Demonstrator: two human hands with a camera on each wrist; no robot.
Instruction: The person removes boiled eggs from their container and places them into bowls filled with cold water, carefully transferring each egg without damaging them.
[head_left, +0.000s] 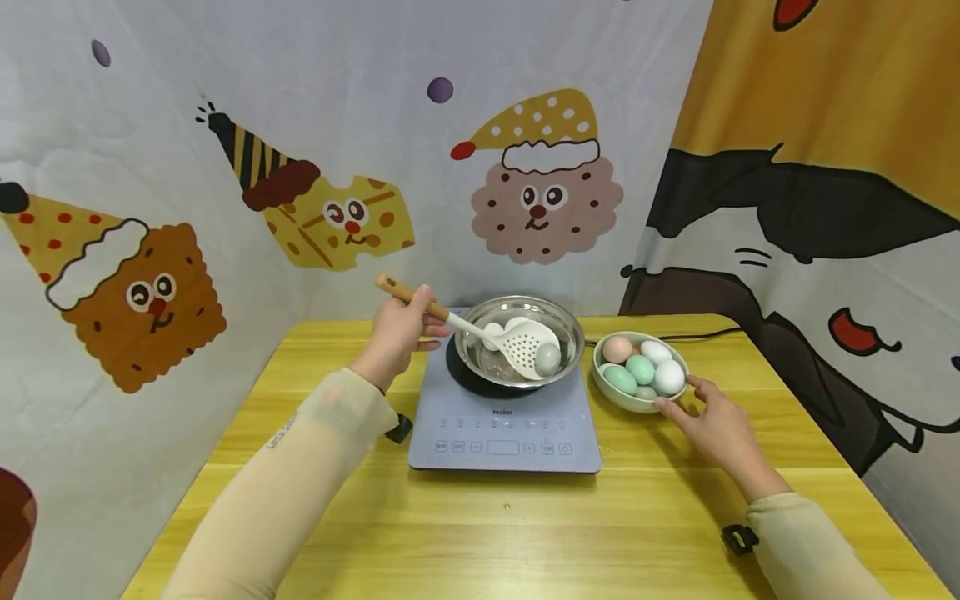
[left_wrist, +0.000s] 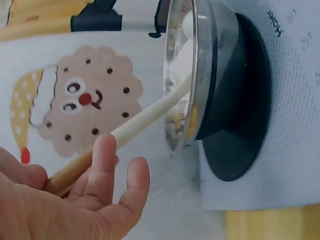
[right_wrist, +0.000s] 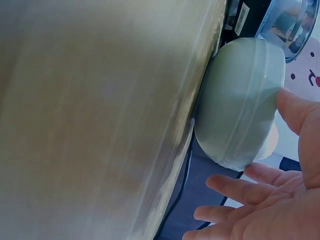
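Observation:
My left hand (head_left: 403, 333) grips the wooden handle of a white slotted skimmer (head_left: 527, 343) between thumb and fingers; two fingers stand out loosely in the left wrist view. The skimmer's head lies inside a steel pot (head_left: 517, 383), with a pale green egg (head_left: 547, 359) at its tip. White eggs (head_left: 493, 335) sit beside it in the pot. My right hand (head_left: 716, 423) touches the near right rim of a pale green bowl (head_left: 626, 402) with thumb and index finger, the other fingers spread. White, green and brownish eggs (head_left: 640, 369) fill the bowl.
The pot stands on a grey induction cooker (head_left: 502, 450) on a yellow wooden table (head_left: 495, 533). A black cord (head_left: 701, 335) runs behind the bowl to the right. A cartoon-printed curtain (head_left: 375, 100) hangs close behind the table.

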